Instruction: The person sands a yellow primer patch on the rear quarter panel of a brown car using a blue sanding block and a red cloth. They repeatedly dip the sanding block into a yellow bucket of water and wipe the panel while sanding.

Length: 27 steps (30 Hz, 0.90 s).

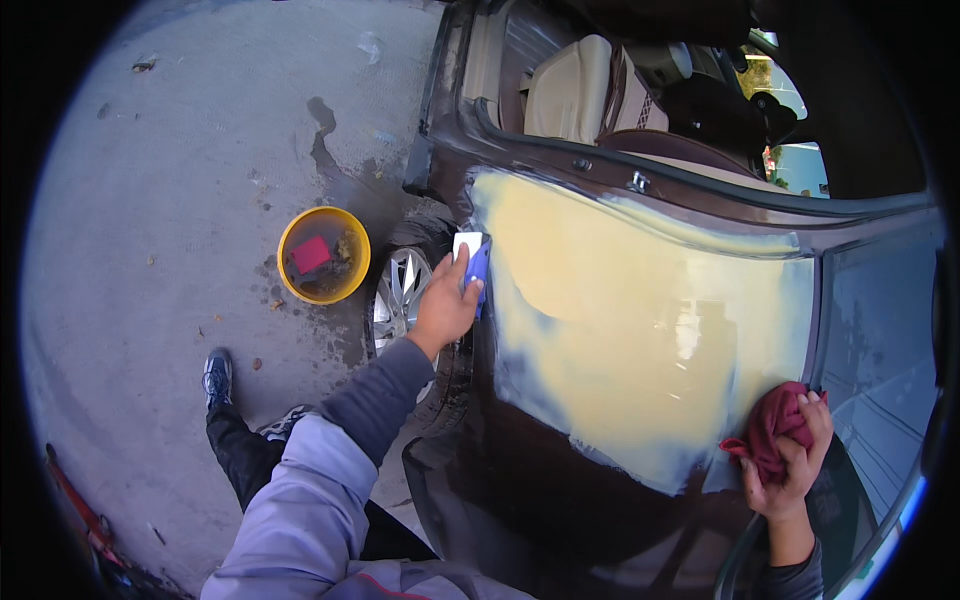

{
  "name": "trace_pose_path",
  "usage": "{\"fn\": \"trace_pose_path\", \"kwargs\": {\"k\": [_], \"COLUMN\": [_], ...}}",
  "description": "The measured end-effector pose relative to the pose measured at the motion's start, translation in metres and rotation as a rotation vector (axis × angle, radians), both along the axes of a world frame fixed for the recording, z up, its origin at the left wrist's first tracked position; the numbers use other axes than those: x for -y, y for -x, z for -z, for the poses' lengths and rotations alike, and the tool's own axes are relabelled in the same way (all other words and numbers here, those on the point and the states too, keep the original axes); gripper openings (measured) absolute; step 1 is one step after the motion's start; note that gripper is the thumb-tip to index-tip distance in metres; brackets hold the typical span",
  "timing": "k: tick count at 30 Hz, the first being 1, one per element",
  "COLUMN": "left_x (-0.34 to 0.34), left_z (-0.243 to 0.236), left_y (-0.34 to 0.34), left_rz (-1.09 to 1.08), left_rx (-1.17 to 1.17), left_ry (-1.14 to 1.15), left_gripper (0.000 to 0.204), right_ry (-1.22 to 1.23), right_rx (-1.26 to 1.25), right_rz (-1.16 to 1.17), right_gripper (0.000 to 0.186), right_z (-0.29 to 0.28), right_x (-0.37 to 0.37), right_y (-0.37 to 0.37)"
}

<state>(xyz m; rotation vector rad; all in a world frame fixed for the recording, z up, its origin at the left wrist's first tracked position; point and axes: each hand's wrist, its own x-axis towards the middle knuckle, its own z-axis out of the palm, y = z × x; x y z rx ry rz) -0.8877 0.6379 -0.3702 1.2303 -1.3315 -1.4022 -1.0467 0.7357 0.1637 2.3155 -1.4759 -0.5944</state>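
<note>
A dark brown car panel (560, 480) carries a wide patch of pale yellow filler (610, 290) with bluish-grey, feathered edges. My left hand (447, 303) is closed on a blue and white sanding block (478, 272) at the patch's left edge, just above the wheel. Over at the lower right of the patch, my right hand (792, 468) grips a bunched dark red cloth (775, 428) against the panel. The filler looks wet and shiny near its middle.
A yellow bucket (368, 255) of murky water with a pink-red block (311, 255) in it stands on the concrete floor (190, 200) beside the car wheel (398, 295). Beige seats (570, 90) show through the car's opening. Dark glass (875, 330) lies right of the panel.
</note>
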Motion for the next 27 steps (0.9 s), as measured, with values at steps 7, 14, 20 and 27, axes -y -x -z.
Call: {"fn": "trace_pose_path", "kwargs": {"k": [7, 14, 20, 27], "left_x": [-0.041, 0.004, -0.142, -0.041], "left_z": [-0.015, 0.003, -0.053, -0.03], "left_y": [-0.007, 0.002, -0.032, -0.009], "left_rz": [0.155, 0.022, 0.294, 0.068], "left_rx": [-0.035, 0.039, 0.014, 0.016], "left_ry": [-0.034, 0.019, -0.012, -0.001], "left_gripper": [0.075, 0.07, 0.077, 0.07], "right_ry": [-0.013, 0.004, 0.006, 0.003], "right_rx": [-0.002, -0.013, -0.007, 0.02], "right_rz": [0.0, -0.029, -0.027, 0.0], "right_gripper": [0.04, 0.039, 0.038, 0.042], "right_z": [0.0, 0.003, 0.003, 0.003], "right_x": [0.001, 0.003, 0.002, 0.001], "right_y": [0.0, -0.001, -0.001, 0.0]}}
